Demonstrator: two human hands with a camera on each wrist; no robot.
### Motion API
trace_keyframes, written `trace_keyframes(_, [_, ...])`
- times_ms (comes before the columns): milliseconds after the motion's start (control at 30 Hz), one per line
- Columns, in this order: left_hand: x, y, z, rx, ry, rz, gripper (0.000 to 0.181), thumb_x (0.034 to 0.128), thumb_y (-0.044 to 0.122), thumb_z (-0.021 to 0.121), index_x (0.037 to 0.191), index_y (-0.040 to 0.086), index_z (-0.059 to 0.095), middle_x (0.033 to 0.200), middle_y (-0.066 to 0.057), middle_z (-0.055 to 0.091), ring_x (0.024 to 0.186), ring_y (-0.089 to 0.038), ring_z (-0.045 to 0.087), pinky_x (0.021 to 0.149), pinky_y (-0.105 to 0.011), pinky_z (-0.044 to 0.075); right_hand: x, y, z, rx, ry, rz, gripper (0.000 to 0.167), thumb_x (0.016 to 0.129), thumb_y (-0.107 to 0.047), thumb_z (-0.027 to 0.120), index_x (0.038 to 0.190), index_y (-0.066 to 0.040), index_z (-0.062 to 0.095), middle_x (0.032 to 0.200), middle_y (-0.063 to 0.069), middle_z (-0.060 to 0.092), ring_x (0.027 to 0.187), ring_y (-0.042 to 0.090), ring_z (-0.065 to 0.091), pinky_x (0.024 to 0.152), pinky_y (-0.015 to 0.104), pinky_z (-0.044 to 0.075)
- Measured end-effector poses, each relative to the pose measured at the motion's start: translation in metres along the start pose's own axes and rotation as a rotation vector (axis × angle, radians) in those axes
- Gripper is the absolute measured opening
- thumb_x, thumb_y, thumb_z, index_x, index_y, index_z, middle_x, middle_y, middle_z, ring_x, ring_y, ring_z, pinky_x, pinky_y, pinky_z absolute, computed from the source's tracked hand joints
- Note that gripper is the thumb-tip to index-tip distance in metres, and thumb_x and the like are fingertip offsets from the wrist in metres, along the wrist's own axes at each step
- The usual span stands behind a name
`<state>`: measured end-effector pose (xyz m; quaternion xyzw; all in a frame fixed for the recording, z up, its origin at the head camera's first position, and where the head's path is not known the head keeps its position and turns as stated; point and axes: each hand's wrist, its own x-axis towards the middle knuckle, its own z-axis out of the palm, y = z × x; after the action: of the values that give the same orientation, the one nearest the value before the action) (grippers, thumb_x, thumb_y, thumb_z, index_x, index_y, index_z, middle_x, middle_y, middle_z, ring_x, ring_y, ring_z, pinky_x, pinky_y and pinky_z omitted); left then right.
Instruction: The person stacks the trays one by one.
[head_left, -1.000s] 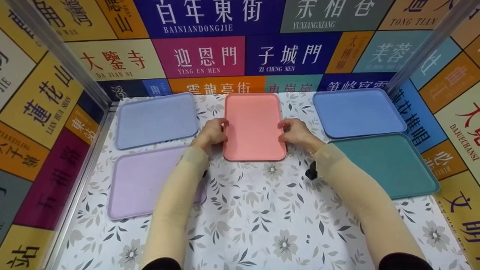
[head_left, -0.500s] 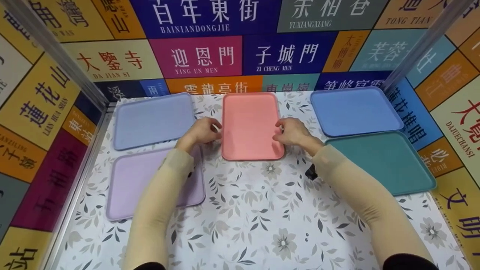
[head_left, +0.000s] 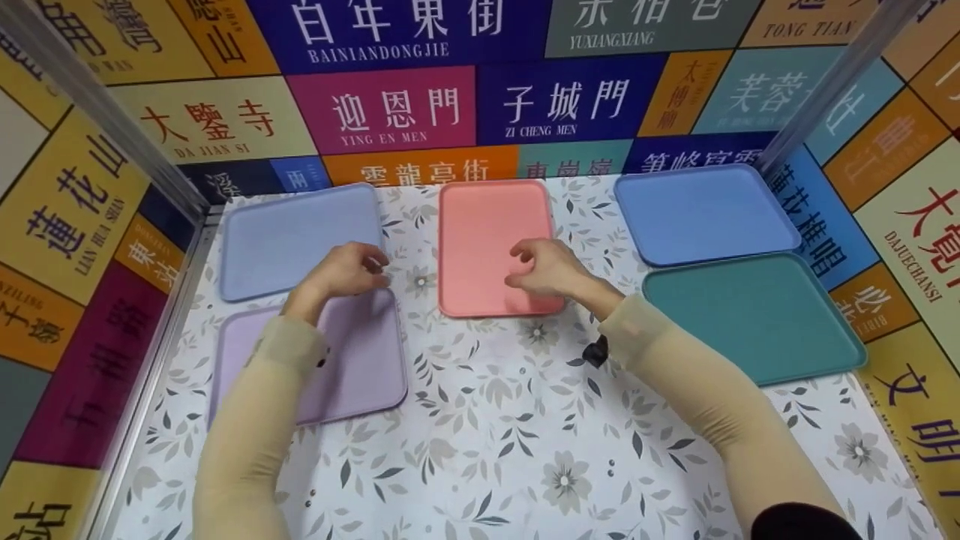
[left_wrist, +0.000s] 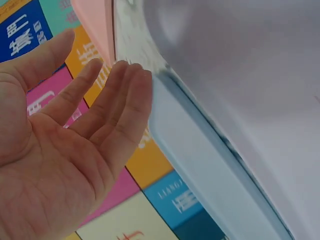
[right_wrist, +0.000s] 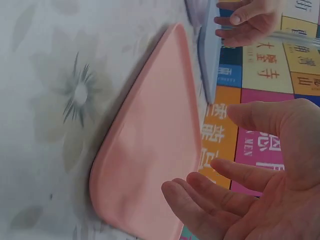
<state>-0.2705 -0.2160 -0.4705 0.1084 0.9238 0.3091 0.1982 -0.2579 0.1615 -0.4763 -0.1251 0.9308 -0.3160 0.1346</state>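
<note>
The pink tray [head_left: 480, 225] lies flat on the flower-printed surface [head_left: 487, 487], its long sides running toward 12 o'clock and its far end near the colourful wall panels [head_left: 397, 101]. The right-hand grip [head_left: 553, 270] hovers above the tray's 4 o'clock side, fingers and thumb spread in a loose curve; the right wrist view shows the fingertips apart from the tray. The left-hand grip [head_left: 341, 271], at 9 o'clock from the pink tray and well apart from it, is also loosely spread. It hangs over the line between the pale blue tray [head_left: 289, 236] at 9 o'clock and the lilac tray [head_left: 364, 360] at 8 o'clock. At 3 o'clock lies a stronger blue tray [head_left: 705, 214], just beside a green tray [head_left: 757, 319] toward 4 o'clock. Beige sleeves [head_left: 247, 427] cover both forearms
</note>
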Motion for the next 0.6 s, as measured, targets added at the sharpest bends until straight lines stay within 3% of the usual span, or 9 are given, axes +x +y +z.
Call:
trace_keyframes(133, [-0.019, -0.014, -0.008, 0.004, 0.027, 0.004, 0.052, 0.0988, 0.022, 0.080, 0.143, -0.003, 0.070, 0.142, -0.032, 0.073, 0.131, -0.048, 0.069, 0.121, -0.062, 0.052, -0.004, -0.012, 0.009, 0.068, -0.029, -0.015, 0.061, 0.095, -0.031, 0.082, 0.147, -0.002, 0.069, 0.144, 0.026, 0.073, 0.126, 0.043, 0.074, 0.114, 0.055, 0.058])
trace_keyframes(333, [-0.045, -0.037, -0.016, 0.020, 0.068, 0.013, 0.051, 0.0990, 0.024, 0.080, 0.140, -0.005, 0.071, 0.137, -0.033, 0.074, 0.129, -0.051, 0.070, 0.118, -0.066, 0.052, -0.008, -0.025, 0.029, 0.195, -0.064, -0.028, 0.064, 0.096, -0.029, 0.084, 0.152, -0.003, 0.066, 0.144, 0.024, 0.073, 0.127, 0.040, 0.075, 0.113, 0.052, 0.060])
trace_keyframes(400, [-0.054, -0.044, -0.018, 0.012, 0.076, 0.005, 0.052, 0.0995, 0.024, 0.081, 0.141, -0.006, 0.070, 0.137, -0.034, 0.074, 0.129, -0.052, 0.070, 0.117, -0.067, 0.052, -0.009, -0.028, 0.036, 0.267, -0.082, -0.012, 0.066, 0.096, -0.027, 0.084, 0.155, -0.004, 0.063, 0.145, 0.023, 0.072, 0.123, 0.038, 0.076, 0.108, 0.049, 0.064])
trace_keyframes(533, [-0.074, -0.061, -0.024, -0.032, 0.066, -0.037, 0.055, 0.1021, 0.025, 0.079, 0.146, -0.006, 0.066, 0.140, -0.036, 0.072, 0.120, -0.048, 0.074, 0.100, -0.049, 0.064, -0.010, -0.035, 0.051, 0.415, -0.130, 0.024, 0.070, 0.096, -0.023, 0.085, 0.158, -0.004, 0.059, 0.146, 0.022, 0.070, 0.113, 0.031, 0.076, 0.093, 0.044, 0.070])
trace_keyframes(600, [-0.084, -0.070, -0.027, -0.056, 0.059, -0.060, 0.057, 0.1036, 0.026, 0.079, 0.148, -0.007, 0.064, 0.142, -0.038, 0.070, 0.116, -0.044, 0.075, 0.089, -0.037, 0.064, -0.010, -0.039, 0.058, 0.467, -0.158, 0.022, 0.070, 0.097, -0.021, 0.085, 0.159, -0.003, 0.057, 0.146, 0.023, 0.069, 0.109, 0.031, 0.076, 0.087, 0.042, 0.071])
